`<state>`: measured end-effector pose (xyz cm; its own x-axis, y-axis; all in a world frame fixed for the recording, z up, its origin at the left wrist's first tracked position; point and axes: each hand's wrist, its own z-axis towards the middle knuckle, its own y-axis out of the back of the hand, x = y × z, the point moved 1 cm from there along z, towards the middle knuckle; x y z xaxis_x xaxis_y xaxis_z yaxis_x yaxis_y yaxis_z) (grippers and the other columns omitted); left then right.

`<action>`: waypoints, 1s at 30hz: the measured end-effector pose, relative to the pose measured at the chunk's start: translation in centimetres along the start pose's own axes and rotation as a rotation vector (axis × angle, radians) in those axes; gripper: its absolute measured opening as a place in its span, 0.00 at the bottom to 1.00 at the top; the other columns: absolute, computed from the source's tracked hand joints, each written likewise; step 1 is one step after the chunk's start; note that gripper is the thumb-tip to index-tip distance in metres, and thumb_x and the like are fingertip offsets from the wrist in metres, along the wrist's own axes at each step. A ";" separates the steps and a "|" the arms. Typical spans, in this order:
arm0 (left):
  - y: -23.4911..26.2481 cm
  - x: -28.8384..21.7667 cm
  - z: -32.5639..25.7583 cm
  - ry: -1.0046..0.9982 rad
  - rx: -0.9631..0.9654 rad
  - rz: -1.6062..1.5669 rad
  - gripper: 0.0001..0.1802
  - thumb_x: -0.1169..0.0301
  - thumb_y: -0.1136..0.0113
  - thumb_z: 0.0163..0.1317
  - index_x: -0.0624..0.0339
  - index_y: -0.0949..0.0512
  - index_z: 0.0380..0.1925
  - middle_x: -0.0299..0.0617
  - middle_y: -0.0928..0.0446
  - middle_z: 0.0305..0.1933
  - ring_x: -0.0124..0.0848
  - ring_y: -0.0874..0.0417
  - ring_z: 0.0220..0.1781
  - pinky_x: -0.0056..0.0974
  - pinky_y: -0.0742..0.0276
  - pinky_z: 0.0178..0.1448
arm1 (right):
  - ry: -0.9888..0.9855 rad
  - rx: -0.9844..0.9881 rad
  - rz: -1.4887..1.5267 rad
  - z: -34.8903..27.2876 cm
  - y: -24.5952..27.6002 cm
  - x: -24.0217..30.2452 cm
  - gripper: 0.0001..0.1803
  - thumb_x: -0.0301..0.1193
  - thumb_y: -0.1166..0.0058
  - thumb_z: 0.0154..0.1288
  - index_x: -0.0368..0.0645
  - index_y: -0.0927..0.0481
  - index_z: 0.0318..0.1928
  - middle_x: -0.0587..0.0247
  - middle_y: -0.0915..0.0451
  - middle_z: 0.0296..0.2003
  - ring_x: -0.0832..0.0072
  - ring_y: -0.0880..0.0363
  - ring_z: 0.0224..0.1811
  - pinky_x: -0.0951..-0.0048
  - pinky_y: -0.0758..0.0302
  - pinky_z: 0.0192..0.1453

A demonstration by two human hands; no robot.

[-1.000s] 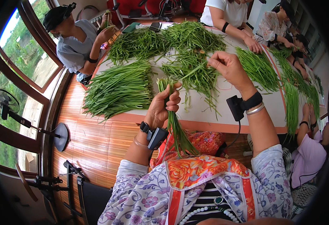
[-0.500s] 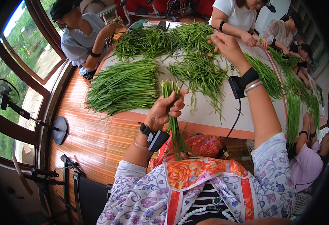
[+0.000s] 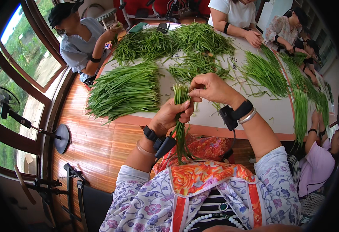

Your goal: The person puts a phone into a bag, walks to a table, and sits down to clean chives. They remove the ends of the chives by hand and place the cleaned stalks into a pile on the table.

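Upright in front of me, my left hand (image 3: pixel 173 114) is wrapped around a bunch of garlic chives (image 3: pixel 180 98). Its pale stem ends point up, and the green leaves hang below my fist toward my lap. My right hand (image 3: pixel 205 89) is closed in a pinch at the right edge of the stem ends, close to my left fingers. What lies between that thumb and finger is too small to make out. Left of the bunch, a neat stack of chives (image 3: pixel 125 91) lies on the table. Beyond my hands sits a loose heap of chives (image 3: pixel 200 66).
More chive piles (image 3: pixel 202 38) cover the table's (image 3: pixel 250 120) far side, and another pile (image 3: pixel 268 73) lies at the right. People sit around the table: one in pale blue (image 3: pixel 80 50) at far left, one in white (image 3: pixel 231 17) opposite, others at right. A fan (image 3: pixel 13 104) stands by the windows.
My right hand has come down and nearer from above the loose heap to the top of the bunch. My left hand keeps its hold. The person in white has drawn their hands together.
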<state>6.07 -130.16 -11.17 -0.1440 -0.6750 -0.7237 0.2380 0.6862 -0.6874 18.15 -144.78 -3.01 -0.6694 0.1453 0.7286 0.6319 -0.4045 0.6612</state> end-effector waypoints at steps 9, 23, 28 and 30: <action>-2.8 0.4 0.8 0.091 -0.044 0.257 0.15 0.66 0.50 0.73 0.66 0.27 0.49 0.29 0.37 0.23 0.21 0.40 0.22 0.28 0.44 0.26 | -0.111 0.075 0.081 -2.0 1.1 -0.2 0.05 0.23 0.41 0.57 0.35 0.23 0.31 0.63 0.21 0.22 0.81 0.26 0.23 0.77 0.29 0.30; -3.2 2.8 4.3 0.150 -0.093 -0.016 0.13 0.61 0.52 0.75 0.55 0.32 0.33 0.26 0.47 0.21 0.18 0.50 0.20 0.25 0.53 0.22 | -0.381 -0.194 0.175 -7.3 8.0 -7.5 0.11 0.35 0.42 0.65 0.38 0.19 0.36 0.69 0.19 0.26 0.84 0.24 0.22 0.80 0.28 0.26; -2.3 3.8 6.5 0.191 -0.156 -0.077 0.11 0.62 0.53 0.75 0.55 0.31 0.35 0.26 0.46 0.21 0.18 0.49 0.21 0.25 0.52 0.22 | -0.476 -0.429 -0.538 -14.3 18.5 -19.6 0.07 0.25 0.46 0.56 0.36 0.17 0.33 0.49 0.16 0.29 0.57 0.16 0.28 0.62 0.21 0.34; -1.3 4.3 7.1 0.194 -0.180 -0.105 0.11 0.62 0.54 0.76 0.55 0.30 0.36 0.26 0.45 0.22 0.18 0.48 0.22 0.24 0.51 0.23 | -0.744 -0.387 -0.740 -15.8 20.7 -22.5 0.06 0.27 0.44 0.56 0.37 0.17 0.30 0.52 0.16 0.28 0.55 0.19 0.29 0.60 0.22 0.37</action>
<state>11.93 -135.89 -12.91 -0.3446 -0.6925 -0.6338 0.0396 0.6639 -0.7468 40.13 -170.67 -8.49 -0.3478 0.9181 0.1899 -0.0768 -0.2298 0.9702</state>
